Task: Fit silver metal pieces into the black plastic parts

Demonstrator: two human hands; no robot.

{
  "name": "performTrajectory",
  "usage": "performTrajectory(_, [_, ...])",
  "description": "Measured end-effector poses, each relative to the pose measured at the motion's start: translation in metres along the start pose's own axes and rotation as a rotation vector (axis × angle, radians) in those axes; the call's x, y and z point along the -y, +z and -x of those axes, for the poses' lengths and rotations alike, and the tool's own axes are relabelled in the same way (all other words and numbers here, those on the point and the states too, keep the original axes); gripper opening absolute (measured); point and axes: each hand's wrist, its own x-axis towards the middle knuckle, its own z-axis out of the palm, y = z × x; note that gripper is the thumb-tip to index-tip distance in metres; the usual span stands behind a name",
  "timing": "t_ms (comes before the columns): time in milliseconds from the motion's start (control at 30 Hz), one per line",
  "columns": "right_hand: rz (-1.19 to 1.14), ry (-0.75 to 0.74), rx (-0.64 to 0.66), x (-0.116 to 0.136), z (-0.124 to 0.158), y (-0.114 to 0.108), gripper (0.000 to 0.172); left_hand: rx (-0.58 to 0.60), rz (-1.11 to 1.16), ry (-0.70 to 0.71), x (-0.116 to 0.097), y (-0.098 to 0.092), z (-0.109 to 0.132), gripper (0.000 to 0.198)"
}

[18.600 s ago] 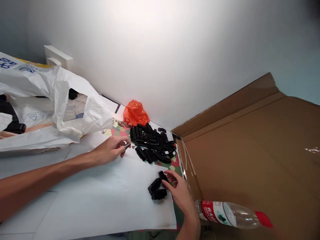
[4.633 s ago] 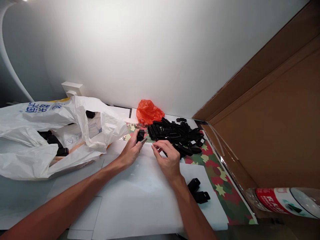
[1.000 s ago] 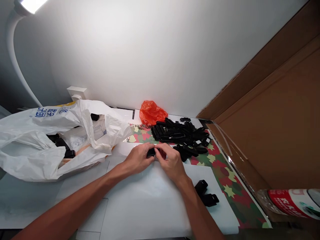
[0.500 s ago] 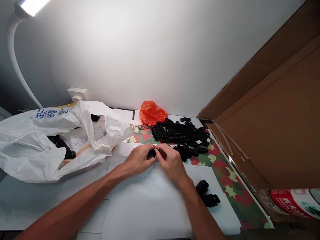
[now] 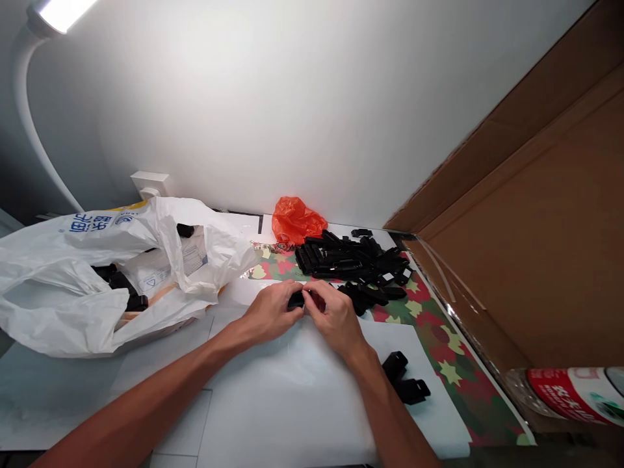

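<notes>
Here, my left hand (image 5: pixel 273 312) is gripping a small black plastic part (image 5: pixel 295 299) over the white sheet (image 5: pixel 287 403), fingers curled closely around it; my right hand (image 5: pixel 334 317) is pinching closed at its end, on what I cannot tell.

We list: pale wall (image 5: pixel 273 117); lit gooseneck lamp (image 5: pixel 20 91), left; white wall socket (image 5: pixel 150 179); brown cardboard panel (image 5: pixel 546 234), right; camouflage-covered counter (image 5: pixel 446 354).

The part (image 5: pixel 296 300) at frame centre and the pile (image 5: pixel 336 265) above right are black, the crumpled bag (image 5: pixel 296 221) orange-red. At right, a sheet (image 5: pixel 451 372) mixes green, dark red and pale-yellow stars; at left, a white carrier bag (image 5: pixel 97 246) bears blue lettering.
</notes>
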Motion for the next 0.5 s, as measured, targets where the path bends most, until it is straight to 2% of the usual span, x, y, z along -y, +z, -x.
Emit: performTrajectory(500, [0.005, 0.000, 0.014, 0.0003, -0.0002, -0.0010, 0.016, 0.005, 0.005, 0.006, -0.0018, -0.0008, 0.0017, 0.021])
